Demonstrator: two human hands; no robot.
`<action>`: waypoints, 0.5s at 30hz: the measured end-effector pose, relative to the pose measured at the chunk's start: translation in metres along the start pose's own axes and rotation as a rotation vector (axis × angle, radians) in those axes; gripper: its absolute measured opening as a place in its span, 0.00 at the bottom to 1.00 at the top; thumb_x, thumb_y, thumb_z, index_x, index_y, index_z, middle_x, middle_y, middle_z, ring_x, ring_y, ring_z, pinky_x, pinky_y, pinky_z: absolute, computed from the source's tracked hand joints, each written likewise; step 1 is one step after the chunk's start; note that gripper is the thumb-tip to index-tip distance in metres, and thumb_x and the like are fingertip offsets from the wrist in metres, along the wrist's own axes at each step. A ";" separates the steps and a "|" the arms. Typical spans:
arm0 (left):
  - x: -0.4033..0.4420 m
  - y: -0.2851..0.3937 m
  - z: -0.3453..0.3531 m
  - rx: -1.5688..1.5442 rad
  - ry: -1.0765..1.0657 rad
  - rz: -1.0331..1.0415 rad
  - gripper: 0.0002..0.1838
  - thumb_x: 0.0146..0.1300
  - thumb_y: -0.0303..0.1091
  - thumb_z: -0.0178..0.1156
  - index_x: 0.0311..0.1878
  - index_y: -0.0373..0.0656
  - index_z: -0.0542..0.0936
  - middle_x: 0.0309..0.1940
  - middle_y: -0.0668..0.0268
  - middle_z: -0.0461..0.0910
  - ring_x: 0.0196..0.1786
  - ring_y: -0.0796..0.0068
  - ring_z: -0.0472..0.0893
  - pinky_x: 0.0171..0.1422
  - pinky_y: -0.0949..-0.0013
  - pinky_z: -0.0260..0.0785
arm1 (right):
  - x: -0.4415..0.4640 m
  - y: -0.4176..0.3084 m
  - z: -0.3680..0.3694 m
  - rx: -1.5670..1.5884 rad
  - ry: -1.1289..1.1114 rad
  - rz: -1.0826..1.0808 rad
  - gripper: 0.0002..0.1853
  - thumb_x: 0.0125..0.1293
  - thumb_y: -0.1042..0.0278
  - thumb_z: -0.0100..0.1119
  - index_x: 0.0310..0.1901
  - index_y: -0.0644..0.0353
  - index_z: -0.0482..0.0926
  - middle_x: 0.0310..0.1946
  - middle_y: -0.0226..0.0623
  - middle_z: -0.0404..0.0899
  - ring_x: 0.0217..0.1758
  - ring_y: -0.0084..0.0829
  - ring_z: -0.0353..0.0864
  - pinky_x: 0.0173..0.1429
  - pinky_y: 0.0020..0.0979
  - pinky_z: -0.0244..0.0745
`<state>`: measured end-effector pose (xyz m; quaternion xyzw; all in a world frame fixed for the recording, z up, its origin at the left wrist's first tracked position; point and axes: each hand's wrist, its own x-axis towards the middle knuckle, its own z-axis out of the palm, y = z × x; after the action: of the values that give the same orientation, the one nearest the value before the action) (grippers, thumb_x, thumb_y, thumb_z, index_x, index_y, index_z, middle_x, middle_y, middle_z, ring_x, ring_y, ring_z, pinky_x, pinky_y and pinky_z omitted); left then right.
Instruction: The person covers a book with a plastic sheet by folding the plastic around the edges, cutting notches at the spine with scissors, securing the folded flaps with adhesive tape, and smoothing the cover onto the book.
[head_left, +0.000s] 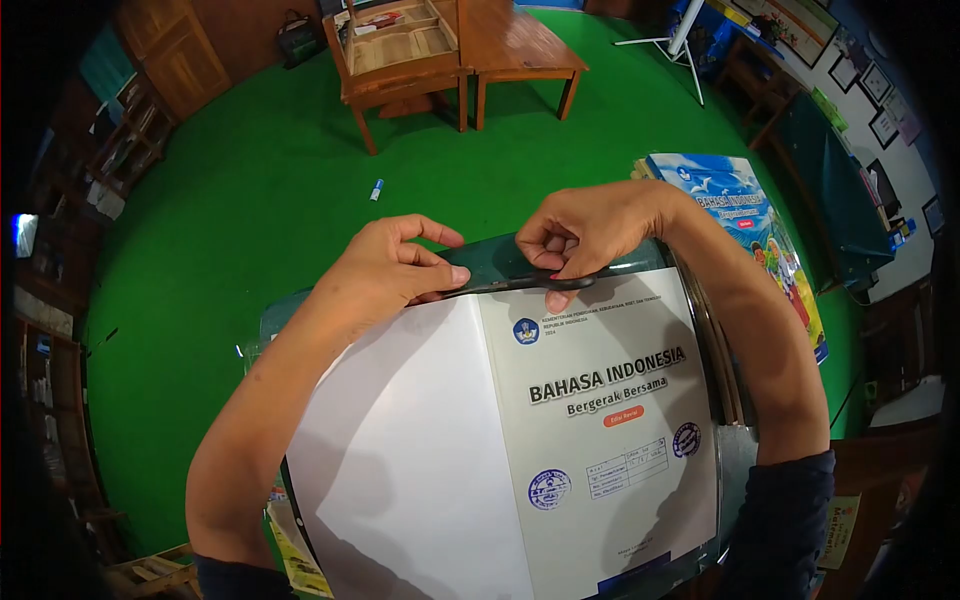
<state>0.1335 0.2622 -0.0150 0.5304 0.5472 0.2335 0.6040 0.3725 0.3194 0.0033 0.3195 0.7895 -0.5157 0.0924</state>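
An open book (610, 440) lies in front of me, its title page reading "Bahasa Indonesia" on the right and a blank white page on the left. My right hand (590, 240) is closed around the black handle of a pair of scissors (572, 284) at the book's top edge. The blades point left, partly hidden along that edge. My left hand (385, 265) is at the top left, thumb and curled fingers pinching what looks like a clear plastic sheet (275, 315) under the book. Its index finger is raised. Dark green cover (500, 258) shows behind the book.
Beyond the right forearm is a stack of books (740, 215) with blue covers. A small blue-and-white item (376, 190) lies on the green floor (230, 230). Wooden tables (520, 45) stand ahead, a white tripod stand (685, 30) at the upper right, shelves (130, 130) at left.
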 end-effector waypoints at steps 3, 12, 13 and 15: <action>0.000 0.000 0.000 0.021 0.007 -0.016 0.21 0.57 0.25 0.69 0.55 0.39 0.78 0.29 0.67 0.83 0.27 0.85 0.76 0.34 0.85 0.66 | 0.000 0.002 0.000 0.033 -0.003 -0.016 0.19 0.51 0.59 0.77 0.19 0.53 0.72 0.14 0.20 0.64 0.18 0.19 0.57 0.26 0.20 0.52; 0.001 0.000 -0.001 0.021 -0.005 0.036 0.23 0.56 0.24 0.69 0.55 0.35 0.76 0.31 0.60 0.82 0.30 0.79 0.78 0.36 0.81 0.72 | 0.001 0.005 -0.001 0.107 -0.036 -0.018 0.18 0.51 0.70 0.76 0.21 0.53 0.70 0.15 0.18 0.65 0.17 0.15 0.57 0.23 0.17 0.52; 0.001 0.000 -0.001 0.021 -0.005 0.035 0.23 0.56 0.24 0.69 0.55 0.35 0.76 0.31 0.60 0.82 0.30 0.79 0.78 0.36 0.81 0.72 | 0.001 0.005 -0.002 0.108 -0.036 -0.018 0.18 0.51 0.70 0.76 0.21 0.53 0.70 0.15 0.18 0.65 0.17 0.15 0.57 0.23 0.17 0.52; 0.002 -0.002 -0.002 0.021 -0.013 0.046 0.23 0.56 0.24 0.69 0.56 0.34 0.76 0.31 0.60 0.82 0.30 0.79 0.78 0.36 0.81 0.71 | 0.002 0.005 -0.002 0.093 -0.036 -0.019 0.19 0.51 0.66 0.77 0.20 0.52 0.70 0.14 0.20 0.66 0.17 0.16 0.58 0.24 0.18 0.52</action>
<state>0.1321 0.2640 -0.0168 0.5509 0.5331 0.2380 0.5964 0.3742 0.3234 -0.0005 0.3065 0.7659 -0.5585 0.0865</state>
